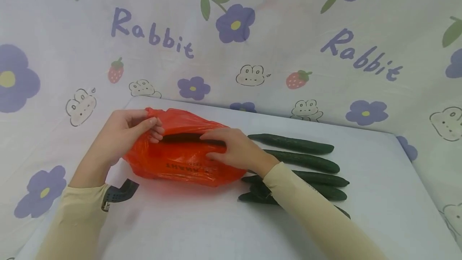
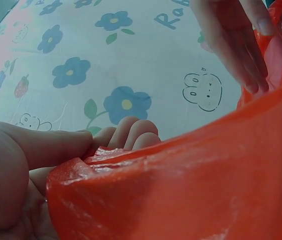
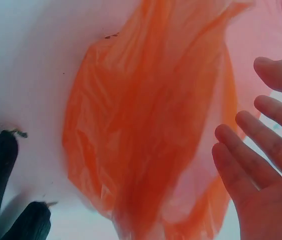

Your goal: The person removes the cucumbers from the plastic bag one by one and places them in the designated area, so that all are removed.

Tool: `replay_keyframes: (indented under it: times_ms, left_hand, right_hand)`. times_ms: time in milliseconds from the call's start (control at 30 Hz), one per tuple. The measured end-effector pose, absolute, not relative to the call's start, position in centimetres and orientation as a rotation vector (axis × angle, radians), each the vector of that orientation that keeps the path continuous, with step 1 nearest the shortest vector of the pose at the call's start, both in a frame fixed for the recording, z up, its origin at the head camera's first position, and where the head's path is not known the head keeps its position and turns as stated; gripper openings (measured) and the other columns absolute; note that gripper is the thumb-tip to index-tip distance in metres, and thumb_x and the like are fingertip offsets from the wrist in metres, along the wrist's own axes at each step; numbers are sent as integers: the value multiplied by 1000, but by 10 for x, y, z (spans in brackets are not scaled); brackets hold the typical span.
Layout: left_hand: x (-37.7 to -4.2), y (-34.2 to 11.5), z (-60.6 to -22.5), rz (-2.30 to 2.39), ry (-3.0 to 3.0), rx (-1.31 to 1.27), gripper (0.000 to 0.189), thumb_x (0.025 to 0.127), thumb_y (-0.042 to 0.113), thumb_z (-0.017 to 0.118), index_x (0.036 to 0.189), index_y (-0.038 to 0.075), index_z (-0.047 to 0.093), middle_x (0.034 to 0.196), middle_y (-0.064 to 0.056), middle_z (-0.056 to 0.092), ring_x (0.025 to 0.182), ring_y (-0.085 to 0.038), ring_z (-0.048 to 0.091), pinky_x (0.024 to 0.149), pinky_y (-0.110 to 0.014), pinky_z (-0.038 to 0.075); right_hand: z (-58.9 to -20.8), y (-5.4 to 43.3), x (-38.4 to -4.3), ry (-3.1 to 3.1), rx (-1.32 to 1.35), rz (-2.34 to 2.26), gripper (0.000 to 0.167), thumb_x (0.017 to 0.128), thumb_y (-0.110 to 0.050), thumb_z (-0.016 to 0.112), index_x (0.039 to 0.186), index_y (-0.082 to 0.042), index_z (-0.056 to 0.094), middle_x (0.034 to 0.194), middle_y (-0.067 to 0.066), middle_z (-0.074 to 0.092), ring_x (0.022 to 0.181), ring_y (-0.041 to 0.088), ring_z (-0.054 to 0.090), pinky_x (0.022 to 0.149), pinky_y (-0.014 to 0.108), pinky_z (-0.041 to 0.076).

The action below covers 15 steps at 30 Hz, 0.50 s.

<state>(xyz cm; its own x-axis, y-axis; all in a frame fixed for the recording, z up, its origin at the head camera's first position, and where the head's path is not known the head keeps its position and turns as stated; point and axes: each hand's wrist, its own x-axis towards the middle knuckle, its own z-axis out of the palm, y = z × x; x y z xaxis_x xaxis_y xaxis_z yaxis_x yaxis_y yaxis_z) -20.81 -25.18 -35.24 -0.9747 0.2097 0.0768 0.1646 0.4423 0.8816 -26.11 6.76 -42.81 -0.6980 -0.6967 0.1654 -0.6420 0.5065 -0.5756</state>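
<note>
A red plastic bag [image 1: 191, 167] with dark print lies on the white table, its mouth facing up. My left hand [image 1: 131, 129] pinches the bag's left rim between thumb and fingers, as the left wrist view shows with the red film [image 2: 106, 170] in its grasp. Inside the mouth of the bag shows a dark green cucumber [image 1: 184, 137]. At the right side of that mouth is my right hand [image 1: 234, 147], its fingers spread and loosely straight over the cucumber's right end. In the right wrist view its fingers [image 3: 261, 145] hold nothing.
Several cucumbers [image 1: 299, 143] lie side by side to the right of the bag, some partly hidden under my right forearm. The white table [image 1: 390, 196] ends at a hanging cloth [image 1: 281, 43] printed with flowers and rabbits.
</note>
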Motion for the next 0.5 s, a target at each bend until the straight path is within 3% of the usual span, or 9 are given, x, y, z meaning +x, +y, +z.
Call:
replay_keyframes:
  times_ms: [500]
  left_hand:
    - [-209,-253,-353,1616,2610,322,29,112,22,63,126,-1,73,110,-17,76,94,-25,76,88,-24,62]
  right_hand:
    - [-448,51,-285,2645,-1104,-884,52,98,-23,84,147,-17,69,143,-5,68,137,17,57,117,43,47]
